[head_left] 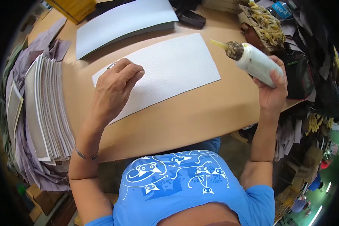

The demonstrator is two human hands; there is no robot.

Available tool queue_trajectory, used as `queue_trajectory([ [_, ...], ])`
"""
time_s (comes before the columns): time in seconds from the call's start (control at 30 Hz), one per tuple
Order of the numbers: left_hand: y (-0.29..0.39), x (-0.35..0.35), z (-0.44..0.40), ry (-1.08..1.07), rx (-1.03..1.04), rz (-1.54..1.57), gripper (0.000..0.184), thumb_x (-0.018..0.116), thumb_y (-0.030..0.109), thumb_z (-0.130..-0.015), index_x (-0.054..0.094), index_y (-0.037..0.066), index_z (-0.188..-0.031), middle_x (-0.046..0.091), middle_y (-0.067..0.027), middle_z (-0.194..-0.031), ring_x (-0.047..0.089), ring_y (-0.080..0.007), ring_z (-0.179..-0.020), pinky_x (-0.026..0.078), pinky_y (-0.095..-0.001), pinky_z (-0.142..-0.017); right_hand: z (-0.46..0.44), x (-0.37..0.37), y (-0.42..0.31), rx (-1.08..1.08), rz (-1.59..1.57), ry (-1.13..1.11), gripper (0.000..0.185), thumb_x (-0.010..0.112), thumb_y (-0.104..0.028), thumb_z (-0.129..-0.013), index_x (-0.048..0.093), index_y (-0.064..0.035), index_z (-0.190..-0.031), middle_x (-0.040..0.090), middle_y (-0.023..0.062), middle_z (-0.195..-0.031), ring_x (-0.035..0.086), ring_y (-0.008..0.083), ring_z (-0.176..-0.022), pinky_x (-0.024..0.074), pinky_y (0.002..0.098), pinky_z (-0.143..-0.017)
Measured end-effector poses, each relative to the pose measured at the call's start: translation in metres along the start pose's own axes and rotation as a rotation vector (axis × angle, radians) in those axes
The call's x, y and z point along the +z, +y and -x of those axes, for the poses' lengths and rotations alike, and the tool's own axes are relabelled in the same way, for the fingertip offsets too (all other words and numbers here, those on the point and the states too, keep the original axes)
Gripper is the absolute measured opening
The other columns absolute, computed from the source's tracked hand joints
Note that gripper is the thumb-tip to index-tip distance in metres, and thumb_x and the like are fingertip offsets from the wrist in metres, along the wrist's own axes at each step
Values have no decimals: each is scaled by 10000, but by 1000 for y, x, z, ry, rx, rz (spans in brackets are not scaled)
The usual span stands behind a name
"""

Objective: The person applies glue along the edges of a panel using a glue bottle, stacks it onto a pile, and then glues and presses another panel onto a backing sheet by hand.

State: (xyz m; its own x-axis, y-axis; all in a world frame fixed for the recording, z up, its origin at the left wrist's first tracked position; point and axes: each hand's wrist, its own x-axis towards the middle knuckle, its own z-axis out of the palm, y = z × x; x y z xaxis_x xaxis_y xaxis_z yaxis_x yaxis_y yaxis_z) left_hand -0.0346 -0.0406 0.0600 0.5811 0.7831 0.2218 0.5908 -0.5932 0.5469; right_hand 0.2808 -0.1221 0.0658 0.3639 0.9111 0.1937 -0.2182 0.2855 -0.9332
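Observation:
In my right hand [273, 84] is a white glue bottle [258, 64], tilted with its yellowish nozzle pointing up and left. Brown, dried crust surrounds the neck of the bottle. My left hand [118, 81] hovers at the left part of a white textured sheet [173, 67], its fingers curled together. Whether anything is inside those fingers is hidden from me. The sheet lies flat and slightly turned on the tabletop [158, 132], apart from the bottle.
A stack of smooth white sheets [128, 24] lies at the back. On the left stand many fabric-covered panels [50, 109] beside mauve cloth [16, 83]. A glue-crusted piece [265, 26], a water bottle [282, 9] and dark bags [296, 75] crowd the right edge. A yellow box [73, 9] is at back left.

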Motion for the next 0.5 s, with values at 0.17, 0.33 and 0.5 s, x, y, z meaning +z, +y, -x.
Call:
queue_trajectory([
  [0.17,-6,24,-15,46,150,-116,148,571,115,-772,573,72,-913,546,-71,-821,536,-217,-734,429,-331,-673,11,-9,9,-33,192,105,319,596,-124,-707,475,14,-969,561,126,-903,571,172,-750,487,270,-530],
  [0.33,-4,32,-56,95,271,-245,168,588,124,-757,579,85,-920,580,-33,-807,542,-198,-754,428,-312,-656,-7,-8,7,-45,80,161,312,598,-131,-707,481,0,-966,558,109,-884,575,175,-743,494,267,-534],
  [0.5,-28,25,-98,290,230,-480,280,598,179,-758,563,64,-1010,539,-82,-1074,566,-245,-847,457,-331,-771,-15,-7,27,23,-74,225,317,595,-163,-717,479,-9,-968,550,96,-857,577,175,-723,500,263,-538],
])
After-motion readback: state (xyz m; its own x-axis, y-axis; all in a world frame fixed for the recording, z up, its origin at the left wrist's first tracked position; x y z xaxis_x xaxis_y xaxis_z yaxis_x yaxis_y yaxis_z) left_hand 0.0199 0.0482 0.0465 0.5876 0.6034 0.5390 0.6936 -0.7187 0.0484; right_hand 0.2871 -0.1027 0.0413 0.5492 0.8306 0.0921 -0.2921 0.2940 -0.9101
